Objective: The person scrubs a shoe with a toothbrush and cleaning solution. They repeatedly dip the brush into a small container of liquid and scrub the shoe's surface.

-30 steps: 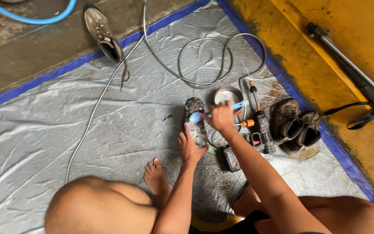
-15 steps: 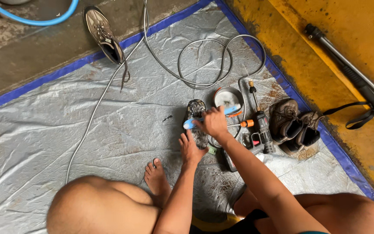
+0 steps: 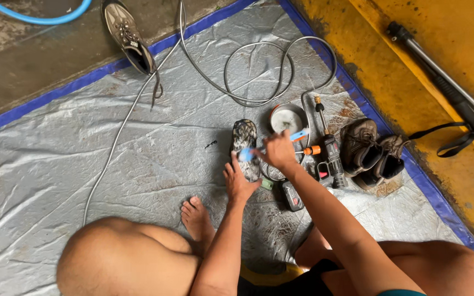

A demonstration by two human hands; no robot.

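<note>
Muddy shoe (image 3: 244, 143) lies sole-up, long axis running away from the person, mid-tarp. Left hand (image 3: 239, 182) pins its near end; right hand (image 3: 278, 153), closed around a blue brush (image 3: 297, 135), sits just right of it.

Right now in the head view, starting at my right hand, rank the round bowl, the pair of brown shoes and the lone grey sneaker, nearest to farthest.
From the right hand:
1. Round bowl, just above it.
2. Pair of brown shoes, to its right by the tarp's blue edge.
3. Lone grey sneaker, far up left at the tarp's top edge.
</note>
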